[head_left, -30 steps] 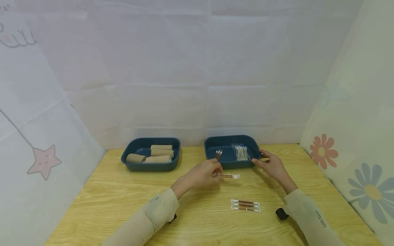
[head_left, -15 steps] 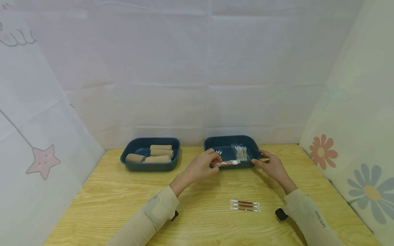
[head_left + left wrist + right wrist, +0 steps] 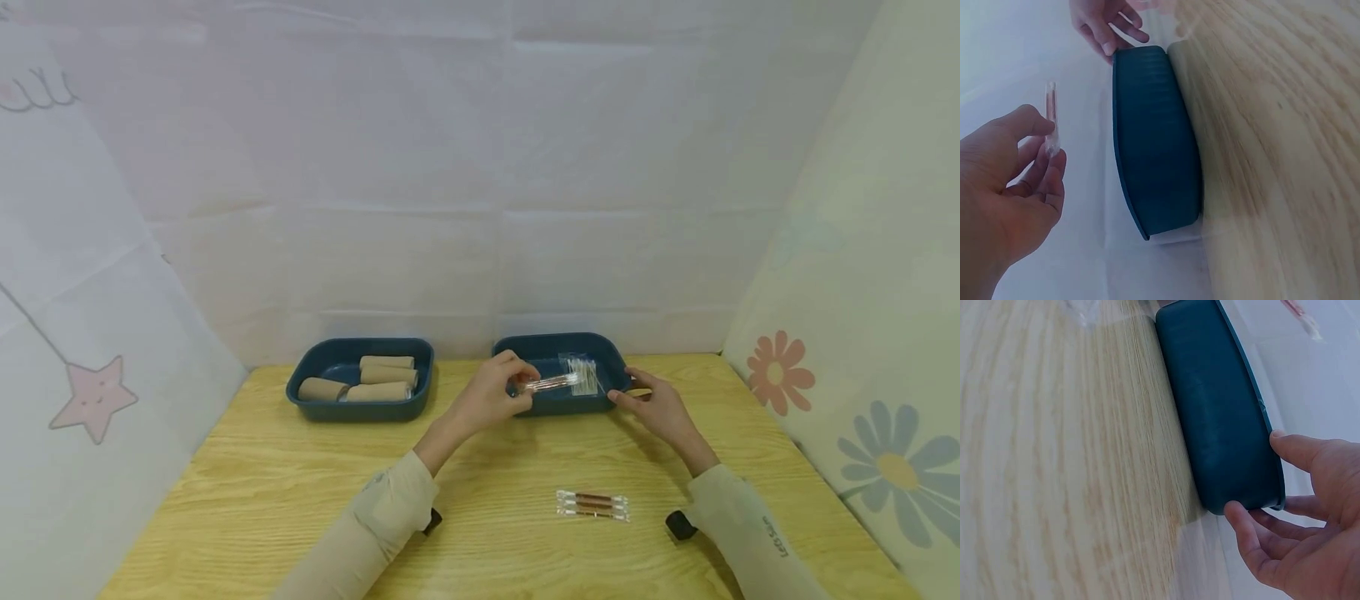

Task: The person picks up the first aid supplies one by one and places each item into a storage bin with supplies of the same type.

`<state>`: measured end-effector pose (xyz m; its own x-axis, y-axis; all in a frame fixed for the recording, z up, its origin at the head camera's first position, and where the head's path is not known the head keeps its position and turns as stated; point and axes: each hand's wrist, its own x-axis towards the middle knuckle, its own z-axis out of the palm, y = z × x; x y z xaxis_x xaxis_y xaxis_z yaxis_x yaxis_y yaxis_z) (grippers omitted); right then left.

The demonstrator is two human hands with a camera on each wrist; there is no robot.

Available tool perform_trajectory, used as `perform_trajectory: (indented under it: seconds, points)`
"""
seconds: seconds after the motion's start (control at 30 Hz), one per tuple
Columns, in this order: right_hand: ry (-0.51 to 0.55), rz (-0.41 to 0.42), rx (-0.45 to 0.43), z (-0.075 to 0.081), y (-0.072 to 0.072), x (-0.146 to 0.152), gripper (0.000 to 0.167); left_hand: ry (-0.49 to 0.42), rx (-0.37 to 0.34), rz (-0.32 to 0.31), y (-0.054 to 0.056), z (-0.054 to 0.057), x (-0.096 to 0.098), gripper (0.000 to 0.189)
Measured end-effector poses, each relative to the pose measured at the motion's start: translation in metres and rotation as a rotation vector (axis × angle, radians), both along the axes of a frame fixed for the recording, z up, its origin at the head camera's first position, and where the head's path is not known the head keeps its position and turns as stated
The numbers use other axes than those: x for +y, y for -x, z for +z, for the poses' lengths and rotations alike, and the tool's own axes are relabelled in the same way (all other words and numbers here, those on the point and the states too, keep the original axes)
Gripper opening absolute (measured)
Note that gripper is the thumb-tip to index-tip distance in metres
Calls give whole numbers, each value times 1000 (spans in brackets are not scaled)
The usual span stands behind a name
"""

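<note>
In the head view my left hand (image 3: pixel 491 390) pinches a clear packet of iodine swabs (image 3: pixel 553 383), with brown shafts, above the right blue tray (image 3: pixel 562 407). The left wrist view has the packet (image 3: pixel 1052 115) upright between thumb and fingers, apart from the tray's wall (image 3: pixel 1154 137). Holding the tray's right end is my right hand (image 3: pixel 663 408); its thumb touches the rim and its fingers lie against the outer wall in the right wrist view. A bag of white cotton swabs (image 3: pixel 583 377) lies in that tray. The tray's left part is hidden behind my left hand.
Several more iodine swabs (image 3: pixel 593 505) lie side by side on the wooden table (image 3: pixel 315 500). A second blue tray (image 3: pixel 352 412) at the left holds several tan rolls (image 3: pixel 386 376). A white cloth backdrop (image 3: pixel 405 183) stands behind both trays.
My left hand has lifted the iodine swab packet from in front of the right tray to above it. The right hand keeps its place at the tray's right end.
</note>
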<state>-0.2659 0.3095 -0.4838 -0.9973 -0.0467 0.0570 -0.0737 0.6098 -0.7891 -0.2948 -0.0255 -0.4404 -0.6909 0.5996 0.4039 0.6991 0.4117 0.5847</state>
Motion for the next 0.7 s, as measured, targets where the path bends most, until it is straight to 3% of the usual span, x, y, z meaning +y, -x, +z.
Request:
perform_trajectory:
  seconds: [0.17, 0.33, 0.7]
  points:
    - [3, -9, 2, -2, 1, -1, 86, -84, -58, -16, 7, -4, -1, 22]
    - [-1, -10, 4, -3, 2, -1, 86, -115, -83, 13, 13, -8, -2, 24]
    - [-21, -18, -2, -2, 1, -3, 88, -180, -103, 155, 27, -18, -1, 20]
